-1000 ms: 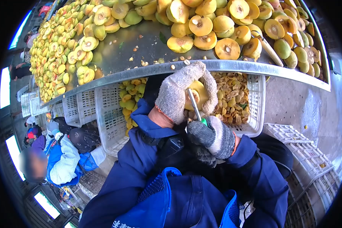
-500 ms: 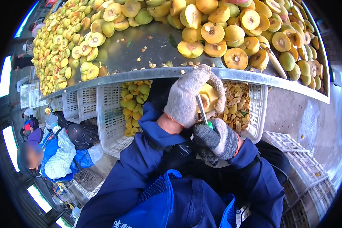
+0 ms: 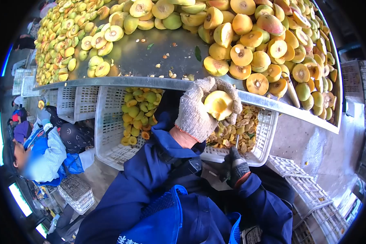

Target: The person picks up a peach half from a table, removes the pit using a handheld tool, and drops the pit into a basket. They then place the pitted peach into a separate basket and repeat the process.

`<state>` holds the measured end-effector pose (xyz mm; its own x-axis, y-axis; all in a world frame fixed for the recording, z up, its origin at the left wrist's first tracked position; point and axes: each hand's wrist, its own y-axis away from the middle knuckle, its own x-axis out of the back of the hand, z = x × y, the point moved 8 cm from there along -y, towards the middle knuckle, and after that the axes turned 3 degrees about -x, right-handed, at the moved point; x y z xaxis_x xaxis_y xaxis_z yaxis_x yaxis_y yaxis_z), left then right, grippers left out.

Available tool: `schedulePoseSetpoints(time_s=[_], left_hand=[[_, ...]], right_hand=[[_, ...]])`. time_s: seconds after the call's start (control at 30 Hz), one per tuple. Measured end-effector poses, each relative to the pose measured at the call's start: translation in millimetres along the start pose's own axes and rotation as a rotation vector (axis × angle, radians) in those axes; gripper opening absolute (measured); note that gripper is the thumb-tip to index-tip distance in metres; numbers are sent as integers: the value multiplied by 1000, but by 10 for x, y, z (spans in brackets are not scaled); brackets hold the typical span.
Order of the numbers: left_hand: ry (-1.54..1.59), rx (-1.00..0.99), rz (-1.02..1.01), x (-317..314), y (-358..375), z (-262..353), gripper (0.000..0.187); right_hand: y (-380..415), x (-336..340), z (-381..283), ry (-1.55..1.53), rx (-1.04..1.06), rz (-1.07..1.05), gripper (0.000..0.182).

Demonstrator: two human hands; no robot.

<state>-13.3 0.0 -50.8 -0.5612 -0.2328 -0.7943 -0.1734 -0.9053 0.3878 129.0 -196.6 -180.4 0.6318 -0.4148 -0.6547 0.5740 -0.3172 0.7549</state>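
the metal table (image 3: 150, 61) is covered with many halved yellow-green fruits, and under its front edge stand white plastic crates, one crate (image 3: 268, 134) with pits and scraps just below the edge and another crate (image 3: 110, 122) with fruit pieces to the left of it. the left hand (image 3: 199, 112), in a light knitted glove, is raised just in front of the table edge, its fingers curled tight around a fruit half (image 3: 218, 105) with the cut face up. the right hand (image 3: 236, 171), in a dark glove, is low under the table edge near the scrap crate, fingers bent, but i cannot tell if it holds something.
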Motion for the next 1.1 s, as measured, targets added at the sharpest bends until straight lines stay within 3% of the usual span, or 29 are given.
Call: schedulePoseSetpoints(time_s=[0.07, 0.1, 0.13, 0.17, 0.2, 0.23, 0.3, 0.33, 0.37, 0.4, 0.43, 0.53, 0.6, 0.63, 0.7, 0.73, 0.8, 0.9, 1.0, 1.03, 1.1], left_hand=[[-19, -6, -147, -52, -9, 24, 47], [-162, -103, -8, 25, 40, 72, 49], [-151, -128, -97, -46, 74, 151, 49], [-214, -157, 19, -61, 175, 269, 49], [-279, -273, -99, -72, 194, 444, 46], [-270, -303, -77, -51, 283, 636, 43], [-483, -463, -50, 150, 457, 1102, 41], [-575, -530, -27, 307, 552, 1313, 37], [-628, -527, 37, 517, 647, 1484, 39], [-738, -530, 123, 760, 737, 1645, 37], [-821, -534, 198, 1044, 817, 1775, 33], [-899, -481, 379, 1876, 1039, 2014, 25], [-1120, -364, 621, 2577, 1240, 2145, 22], [-1112, -372, 627, 2925, 1316, 2234, 22], [-1181, -174, 730, 3753, 1539, 2255, 20], [-1177, -172, 738, 4047, 1639, 2225, 20], [-1841, -291, 782, 4237, 1778, 2259, 23], [-2071, -206, 821, 4352, 1852, 2111, 25], [-2055, -230, 886, 5166, 2003, 2087, 22], [-2060, -237, 883, 5067, 1980, 2089, 22], [-2111, 109, 905, 4917, 1942, 1843, 29]], right_hand=[[-190, 545, -125, 793, 442, 159, 26], [-64, 594, -317, 1195, 672, 277, 30], [175, 168, -502, 1356, 680, 401, 33], [468, -238, -670, 1196, 499, 532, 21], [639, -322, -797, 1099, 592, 520, 18], [809, -378, -934, 1005, 682, 489, 15], [1559, -819, -1535, 1238, 1138, 663, 13], [1752, -600, -1918, 1280, 1303, 668, 14], [2161, -915, -2236, 1814, 1487, 898, 14], [2367, -761, -2673, 1809, 1476, 1013, 12], [2538, -597, -3105, 1839, 1441, 1280, 12], [2767, -233, -4252, 1909, 1214, 1540, 26], [2817, -109, -4571, 1911, 1157, 1802, 29], [2847, -145, -4631, 1882, 1153, 1963, 32], [2695, -385, -4484, 1905, 1473, 1768, 29], [2482, -433, -4439, 1827, 1517, 1415, 26], [1959, -593, -4155, 1922, 1488, 1036, 25], [1752, -1135, -3580, 2188, 1427, 1263, 29], [1619, -1316, -3299, 2198, 1279, 1380, 31], [1522, -1214, -3265, 2182, 1223, 1428, 36], [1501, -1214, -3168, 2077, 1128, 1430, 44]])
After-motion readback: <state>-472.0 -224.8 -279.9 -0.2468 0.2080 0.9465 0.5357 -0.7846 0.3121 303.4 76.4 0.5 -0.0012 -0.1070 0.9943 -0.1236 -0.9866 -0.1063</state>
